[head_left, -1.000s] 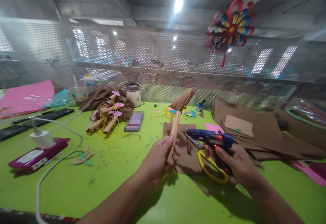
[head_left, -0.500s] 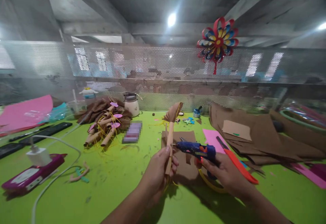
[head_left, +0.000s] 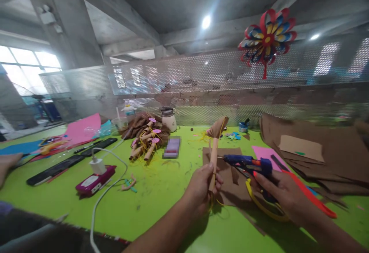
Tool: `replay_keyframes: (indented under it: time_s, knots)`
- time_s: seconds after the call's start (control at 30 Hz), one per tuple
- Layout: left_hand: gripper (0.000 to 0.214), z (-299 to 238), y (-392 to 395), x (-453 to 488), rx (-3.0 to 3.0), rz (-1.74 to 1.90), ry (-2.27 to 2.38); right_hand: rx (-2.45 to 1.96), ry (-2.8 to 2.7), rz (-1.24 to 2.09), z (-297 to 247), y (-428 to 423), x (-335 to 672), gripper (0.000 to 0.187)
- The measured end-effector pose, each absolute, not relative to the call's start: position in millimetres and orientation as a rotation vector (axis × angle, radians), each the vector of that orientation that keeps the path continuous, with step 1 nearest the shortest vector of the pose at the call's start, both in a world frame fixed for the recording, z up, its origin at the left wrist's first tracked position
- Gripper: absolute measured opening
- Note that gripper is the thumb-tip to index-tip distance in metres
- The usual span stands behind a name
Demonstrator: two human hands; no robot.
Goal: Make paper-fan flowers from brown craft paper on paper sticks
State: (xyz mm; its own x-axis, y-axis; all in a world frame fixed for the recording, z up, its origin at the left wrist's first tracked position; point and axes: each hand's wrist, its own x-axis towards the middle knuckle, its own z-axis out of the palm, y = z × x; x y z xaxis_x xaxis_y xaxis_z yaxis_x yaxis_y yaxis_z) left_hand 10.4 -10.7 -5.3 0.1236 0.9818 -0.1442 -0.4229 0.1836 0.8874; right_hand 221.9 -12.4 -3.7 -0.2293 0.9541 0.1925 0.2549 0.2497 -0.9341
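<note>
Upright in my left hand (head_left: 203,184) is a paper broom (head_left: 213,151), a rolled tan handle with a pleated brown fan at its top. My fingers close around the handle's lower part, where yellow string hangs down. My right hand (head_left: 284,191) grips a blue glue gun (head_left: 248,162), its nozzle pointing left at the handle, close to it; whether it touches I cannot tell. Below them lies a sheet of brown paper (head_left: 227,191). Yellow-handled scissors (head_left: 259,205) lie under my right hand, and a red-handled cutter (head_left: 311,195) sits just beyond it.
Similar finished brooms with pink tags (head_left: 148,139) are heaped left of centre, beside a jar (head_left: 168,120). A purple power strip (head_left: 96,180) with a white cable lies at left. Brown paper sheets (head_left: 340,141) are stacked at right. Another person's arm (head_left: 8,164) shows at the far left.
The view has turned left, so everything sits further right, and another person's arm now shows. My hands keep hold of the paper broom and glue gun.
</note>
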Motion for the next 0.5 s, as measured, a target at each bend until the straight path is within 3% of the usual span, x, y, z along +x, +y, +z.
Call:
replay_keyframes:
  time_s: [0.5]
  knots:
    - [0.026, -9.5, -2.3, 5.1, 0.865, 1.237, 0.944, -1.103, -1.808, 0.807, -3.5, -7.1, 221.7, 0.037]
